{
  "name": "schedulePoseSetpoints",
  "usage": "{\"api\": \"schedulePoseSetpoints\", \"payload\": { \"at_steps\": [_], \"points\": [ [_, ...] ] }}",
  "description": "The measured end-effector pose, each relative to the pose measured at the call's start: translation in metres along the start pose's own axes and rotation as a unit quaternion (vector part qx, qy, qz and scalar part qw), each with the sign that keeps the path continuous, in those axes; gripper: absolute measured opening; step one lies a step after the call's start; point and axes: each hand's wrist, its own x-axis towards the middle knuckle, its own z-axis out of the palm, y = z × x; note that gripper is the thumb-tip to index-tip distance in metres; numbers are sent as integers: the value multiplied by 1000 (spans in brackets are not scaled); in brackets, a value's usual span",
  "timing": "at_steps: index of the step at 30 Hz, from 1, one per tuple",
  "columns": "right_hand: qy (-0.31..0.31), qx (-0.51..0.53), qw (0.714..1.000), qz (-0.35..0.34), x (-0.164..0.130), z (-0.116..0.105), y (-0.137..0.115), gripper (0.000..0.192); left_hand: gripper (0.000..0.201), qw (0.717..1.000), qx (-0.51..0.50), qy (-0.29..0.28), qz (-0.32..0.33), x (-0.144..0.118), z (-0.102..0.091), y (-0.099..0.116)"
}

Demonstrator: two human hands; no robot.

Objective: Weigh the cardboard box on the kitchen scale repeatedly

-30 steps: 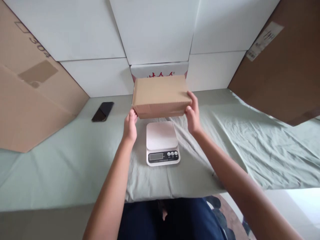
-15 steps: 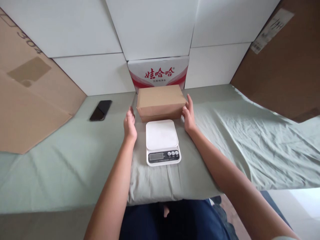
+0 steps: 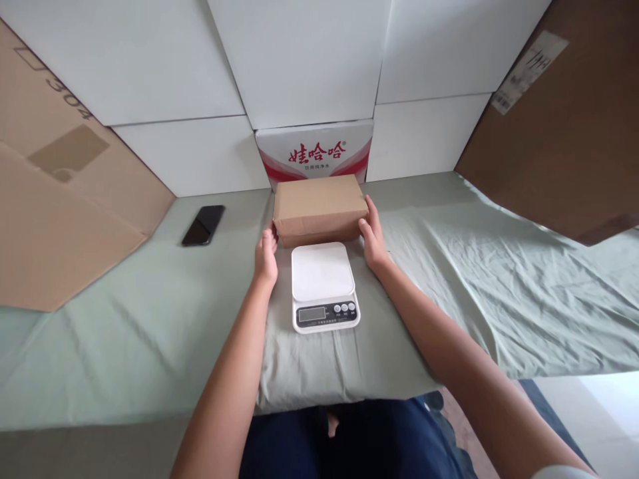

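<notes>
A closed brown cardboard box sits just behind a white kitchen scale. On its right end is my right hand, thumb at the front and fingers along the side. My left hand is against the lower left end, its thumb up and its fingertips partly hidden behind the box corner. Between them the two hands grip the box. Nothing lies on the scale's plate, and its dark display and round buttons face me.
A black smartphone lies to the left on the green cloth. Behind the box stands a white and red printed carton against white panels. Large cardboard sheets flank the left and right sides.
My left hand has moved right and closed in on the box's left end. The right hand has settled more firmly on the right end. The view has shifted slightly.
</notes>
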Motion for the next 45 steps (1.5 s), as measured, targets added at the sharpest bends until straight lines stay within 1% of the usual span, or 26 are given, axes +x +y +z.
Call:
{"api": "schedulePoseSetpoints", "payload": {
  "at_steps": [3,7,12,16,20,26,31,34,36,40,43,45],
  "points": [
    [36,12,999,19,1,1,0,92,99,1000,-4,-2,-6,-1,1,0],
    [31,11,999,21,3,2,1,92,100,1000,-1,-9,-4,-2,1,-2],
    [35,10,999,25,2,2,4,91,95,1000,-5,-4,5,-2,2,-2],
    [35,15,999,34,2,2,7,89,99,1000,-9,-8,-3,-3,2,0],
    [43,31,998,45,2,3,9,90,96,1000,-11,-11,-11,-4,2,2],
    [37,42,996,62,2,4,4,82,102,1000,-17,-8,0,-5,6,5],
    [35,47,996,62,3,6,0,88,102,1000,-20,-14,-3,-7,8,6],
    [45,43,997,39,3,6,1,92,105,999,-28,-27,-8,-10,7,8],
    [49,36,998,4,1,5,0,91,104,999,-31,-38,16,-13,7,12],
    [42,4,997,-67,-11,3,-8,93,94,993,-14,-43,111,-30,2,28],
    [39,-11,996,-84,-29,1,-20,97,89,985,-2,-37,171,-55,-3,40],
    [35,-9,996,-82,-45,-2,-27,98,88,982,-4,-28,185,-77,-6,45]
  ]
}}
